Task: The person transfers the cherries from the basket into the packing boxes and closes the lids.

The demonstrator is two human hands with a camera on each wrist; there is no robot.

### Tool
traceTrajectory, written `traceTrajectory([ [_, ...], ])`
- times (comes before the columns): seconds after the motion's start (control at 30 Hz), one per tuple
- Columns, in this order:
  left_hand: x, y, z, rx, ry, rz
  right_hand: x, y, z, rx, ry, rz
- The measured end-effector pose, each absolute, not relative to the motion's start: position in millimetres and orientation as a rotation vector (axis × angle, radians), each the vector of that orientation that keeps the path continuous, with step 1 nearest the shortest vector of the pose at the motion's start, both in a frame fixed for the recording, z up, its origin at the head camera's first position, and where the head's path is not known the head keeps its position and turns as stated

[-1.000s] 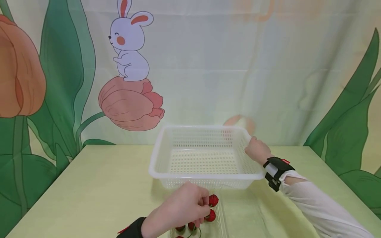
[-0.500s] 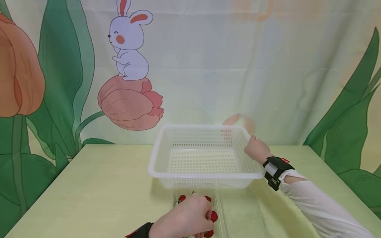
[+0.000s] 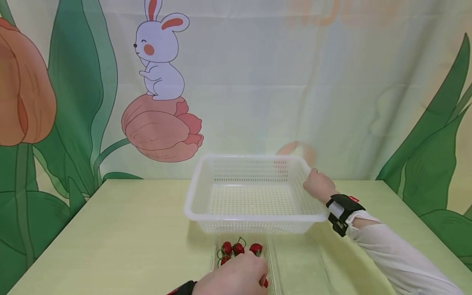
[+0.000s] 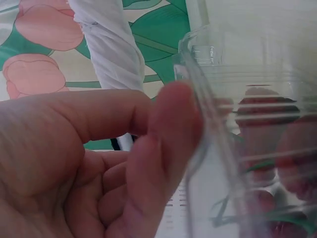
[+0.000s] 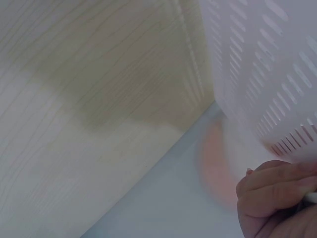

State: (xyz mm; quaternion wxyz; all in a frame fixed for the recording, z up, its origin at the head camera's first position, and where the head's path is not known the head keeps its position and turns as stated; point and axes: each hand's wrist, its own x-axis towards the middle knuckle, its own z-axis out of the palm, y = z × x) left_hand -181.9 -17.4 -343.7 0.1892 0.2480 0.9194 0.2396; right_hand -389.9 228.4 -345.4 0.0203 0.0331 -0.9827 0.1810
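Observation:
My right hand (image 3: 320,185) grips the right rim of a white perforated plastic basket (image 3: 254,218); its curled fingers (image 5: 277,191) show at the rim in the right wrist view. My left hand (image 3: 236,275) is low over a clear plastic box (image 3: 274,268) in front of the basket. Inside the box are several small red fruits (image 3: 256,248) with thin, curved green stems. In the left wrist view, the left index finger and thumb (image 4: 143,163) are bent with their tips right at the box's edge. I cannot tell whether they pinch a fruit.
The pale wood-grain table (image 3: 147,229) runs back to a curtain (image 3: 332,102) printed with a rabbit and tulips. A clear lid (image 3: 302,262) lies to the right of the box. Black camera straps are on both wrists.
My left hand has moved down toward the near end of the clear box, uncovering red fruits at its far end. My right hand and the basket have stayed in place.

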Motion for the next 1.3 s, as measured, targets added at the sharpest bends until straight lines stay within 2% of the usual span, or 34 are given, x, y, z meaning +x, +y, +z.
traceTrajectory([
  [0.27, -185, -17, -349, 0.87, 2.68, 0.487, -389, 228, -345, 0.111, -3.04, 0.558],
  [0.5, -185, -17, -347, 0.892, 2.708, 0.405, -389, 227, -346, 0.125, -3.029, 0.547],
  [0.63, -184, -20, -343, 0.86, 2.722, 0.515, -388, 227, -346, 0.128, -3.025, 0.549],
  [0.87, -199, -40, -326, 1.101, 2.903, 0.708, -388, 228, -347, 0.141, -3.022, 0.559],
  [1.07, -221, -68, -309, 1.059, 2.959, 0.973, -389, 228, -348, 0.138, -3.023, 0.563],
  [1.3, -243, -88, -313, 1.014, 3.098, 1.1, -389, 228, -347, 0.139, -3.023, 0.551],
])
